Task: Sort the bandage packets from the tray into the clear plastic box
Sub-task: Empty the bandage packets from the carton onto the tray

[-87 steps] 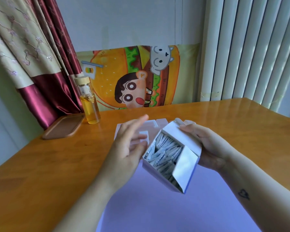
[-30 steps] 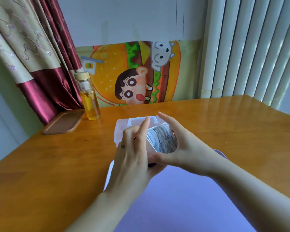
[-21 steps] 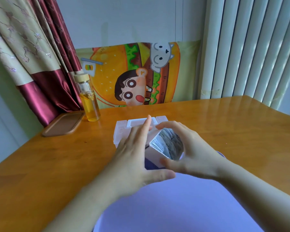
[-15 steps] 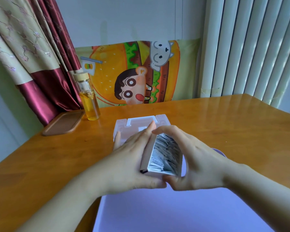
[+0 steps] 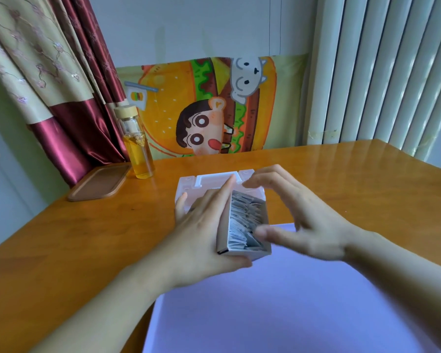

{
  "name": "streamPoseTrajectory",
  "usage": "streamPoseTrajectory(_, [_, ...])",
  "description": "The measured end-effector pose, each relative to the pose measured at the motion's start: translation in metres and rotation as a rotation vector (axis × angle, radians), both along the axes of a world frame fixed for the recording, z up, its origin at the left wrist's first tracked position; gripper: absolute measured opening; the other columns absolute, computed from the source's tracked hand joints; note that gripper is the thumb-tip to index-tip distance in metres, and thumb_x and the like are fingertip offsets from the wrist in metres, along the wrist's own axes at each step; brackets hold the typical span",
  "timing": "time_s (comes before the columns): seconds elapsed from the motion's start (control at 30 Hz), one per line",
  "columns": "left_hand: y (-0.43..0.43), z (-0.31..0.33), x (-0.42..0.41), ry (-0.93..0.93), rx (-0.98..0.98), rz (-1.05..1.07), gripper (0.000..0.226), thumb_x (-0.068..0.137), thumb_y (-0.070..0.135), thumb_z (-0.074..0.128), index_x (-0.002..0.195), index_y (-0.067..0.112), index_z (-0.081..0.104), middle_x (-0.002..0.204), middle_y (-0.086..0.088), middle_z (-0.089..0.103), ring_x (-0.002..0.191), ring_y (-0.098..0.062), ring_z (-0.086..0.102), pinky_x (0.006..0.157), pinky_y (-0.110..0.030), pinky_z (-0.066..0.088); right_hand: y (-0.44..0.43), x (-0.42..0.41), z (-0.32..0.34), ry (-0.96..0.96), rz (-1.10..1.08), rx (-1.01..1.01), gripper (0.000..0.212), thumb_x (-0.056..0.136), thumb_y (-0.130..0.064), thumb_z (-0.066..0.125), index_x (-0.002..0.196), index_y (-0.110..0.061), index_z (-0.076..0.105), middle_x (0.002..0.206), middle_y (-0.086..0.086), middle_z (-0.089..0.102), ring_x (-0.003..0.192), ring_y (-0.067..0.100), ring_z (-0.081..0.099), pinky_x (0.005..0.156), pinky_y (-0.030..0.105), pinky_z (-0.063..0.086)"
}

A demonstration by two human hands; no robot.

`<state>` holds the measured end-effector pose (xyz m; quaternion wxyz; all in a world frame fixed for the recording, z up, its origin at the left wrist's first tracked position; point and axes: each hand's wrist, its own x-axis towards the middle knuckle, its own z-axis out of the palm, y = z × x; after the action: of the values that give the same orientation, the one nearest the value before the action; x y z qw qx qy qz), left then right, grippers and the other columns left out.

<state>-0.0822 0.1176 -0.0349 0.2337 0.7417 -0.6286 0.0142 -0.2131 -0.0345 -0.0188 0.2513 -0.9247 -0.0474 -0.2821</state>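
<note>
Left fingers (image 5: 220,197) laid straight along the carton (image 5: 223,233) wall, thumb hooked under the near end: left hand (image 5: 199,235) clamped on the carton, holding it with the open side up. Right fingers (image 5: 270,171) spread apart and slack, holding nothing. Right hand (image 5: 318,225) poised just over the packets (image 5: 245,217), thumb close to the nearest ones; blurred, so cannot tell whether touching.

Packets all standing on edge inside the carton, tightly packed. None visible in the clear box (image 5: 214,178) just behind and partly under the carton, only the far rim showing past the fingertips.

Judged as the very start of the transfer, nothing moved across yet. To do it well:

- Hold the carton steady and low with the left hand, close to the box.
- Pinch a small bunch between right thumb and forefingers rather than chasing a single thin packet.
- Draw straight up to avoid dragging neighbours out.
- Lay the bunch flat in the box before letting go.
- Guard against tipping the carton and spilling onto the desk (image 5: 87,238) or the purple mat (image 5: 290,301).

Farther out, at the desk's far left: a bottle (image 5: 138,149) of yellow liquid beside a brown lid (image 5: 98,184).
</note>
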Motion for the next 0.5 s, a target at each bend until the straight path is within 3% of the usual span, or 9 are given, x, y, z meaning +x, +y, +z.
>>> streamPoseTrajectory(0.07, [0.0,0.001,0.003,-0.021,0.037,0.035,0.122,0.068,0.064,0.069,0.139,0.044,-0.028,0.148,0.025,0.015,0.123,0.027,-0.005,0.108,-0.025,-0.023,-0.006,-0.002,0.003,0.023,-0.087,-0.087,0.04,0.084,-0.045,0.055,0.112,-0.018,0.06,0.109,-0.009,0.052,0.106,0.009,0.051,0.09,0.023,0.042])
streamPoseTrajectory(0.17, [0.0,0.0,0.0,-0.102,0.074,0.071,0.123,0.069,0.067,0.065,0.133,0.044,-0.038,0.15,0.022,0.013,0.133,0.012,0.0,0.109,-0.03,-0.023,0.0,0.004,0.001,0.045,-0.195,-0.133,0.025,0.084,-0.034,0.061,0.106,-0.022,0.066,0.101,-0.016,0.054,0.094,0.006,0.054,0.075,0.025,0.046])
streamPoseTrajectory(0.27, [-0.001,0.002,-0.002,-0.158,0.073,0.1,0.124,0.069,0.068,0.063,0.131,0.042,-0.041,0.15,0.022,0.012,0.134,0.007,0.001,0.11,-0.035,-0.023,0.006,0.011,-0.001,-0.007,-0.244,-0.172,0.016,0.081,-0.032,0.063,0.094,-0.025,0.069,0.091,-0.014,0.062,0.081,0.007,0.056,0.067,0.027,0.045])
streamPoseTrajectory(0.43, [-0.003,0.005,-0.001,-0.261,0.117,0.106,0.121,0.072,0.069,0.058,0.13,0.039,-0.044,0.148,0.018,0.014,0.138,-0.001,0.008,0.108,-0.036,-0.025,0.013,0.019,-0.007,0.01,-0.366,-0.409,0.018,0.074,-0.041,0.055,0.078,-0.031,0.07,0.071,-0.008,0.059,0.061,0.016,0.052,0.056,0.03,0.043])
streamPoseTrajectory(0.5, [-0.005,0.006,-0.001,-0.304,0.113,0.103,0.118,0.071,0.072,0.054,0.129,0.039,-0.044,0.146,0.017,0.018,0.138,-0.004,0.013,0.108,-0.038,-0.024,0.011,0.025,-0.012,-0.028,-0.405,-0.412,0.026,0.076,-0.039,0.046,0.068,-0.028,0.068,0.066,-0.007,0.053,0.055,0.018,0.05,0.052,0.028,0.038])
